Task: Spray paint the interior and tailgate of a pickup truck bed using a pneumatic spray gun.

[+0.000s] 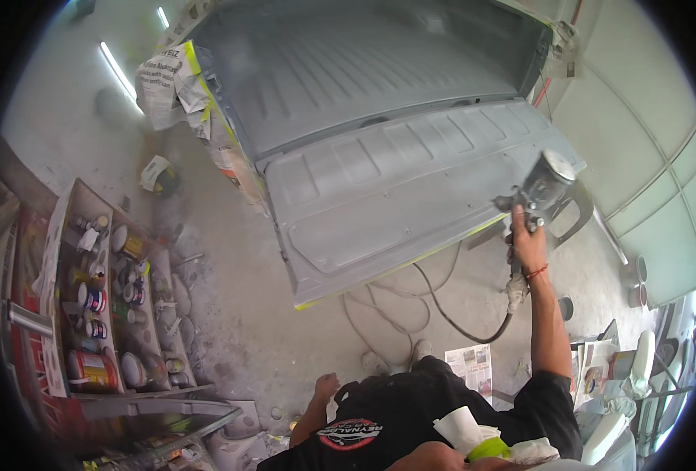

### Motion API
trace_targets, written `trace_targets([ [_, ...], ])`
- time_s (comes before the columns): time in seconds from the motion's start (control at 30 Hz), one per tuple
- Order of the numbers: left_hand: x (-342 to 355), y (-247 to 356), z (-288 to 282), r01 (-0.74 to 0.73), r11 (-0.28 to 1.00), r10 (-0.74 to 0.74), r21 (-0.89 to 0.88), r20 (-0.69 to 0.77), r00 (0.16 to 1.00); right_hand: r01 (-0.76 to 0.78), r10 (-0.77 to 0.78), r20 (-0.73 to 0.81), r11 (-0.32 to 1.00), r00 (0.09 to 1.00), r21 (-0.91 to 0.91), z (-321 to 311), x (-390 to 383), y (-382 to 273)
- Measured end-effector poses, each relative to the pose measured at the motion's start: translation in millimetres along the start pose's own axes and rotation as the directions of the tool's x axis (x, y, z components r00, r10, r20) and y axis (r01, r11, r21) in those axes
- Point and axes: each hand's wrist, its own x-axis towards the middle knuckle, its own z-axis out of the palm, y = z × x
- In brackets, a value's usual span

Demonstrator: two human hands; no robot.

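Note:
My right hand (530,245) is wrapped round the handle of a spray gun (530,206), whose grey cup (550,177) with a pale lid sits on top. The gun is held over the right side of a lowered pickup tailgate (379,196), apart from its surface. Faint mist hangs near the gun, and grey coating covers the tailgate and the ribbed truck bed (364,78). From the gun's lower end a dark air hose (473,340) loops to the floor. Low beside my body, my left hand (327,385) looks curled closed; what it may hold is hidden.
Newspaper (171,86) and yellow tape mask the bed's left side. At left stands a shelf unit (120,314) with several paint cans. Hose coils (387,314) lie on the floor before my feet, near a newspaper sheet (470,369). Pale panelled doors (646,157) line the right.

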Motion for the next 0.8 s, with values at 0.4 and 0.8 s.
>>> trace_targets([
  [0.4, -36.6, 71.2, 4.6, -0.392, 0.443, 0.356, 0.806, 0.244, 0.902, -0.129, 0.043, 0.301, 0.954, 0.953, 0.270, 34.6, 62.9, -18.1],
  [0.8, -96.7, 185.6, 146.2, -0.445, 0.647, 0.501, 0.619, 0.095, 0.860, -0.278, 0.050, 0.779, 0.947, 0.626, 0.162, 207.2, 157.4, -6.1],
])
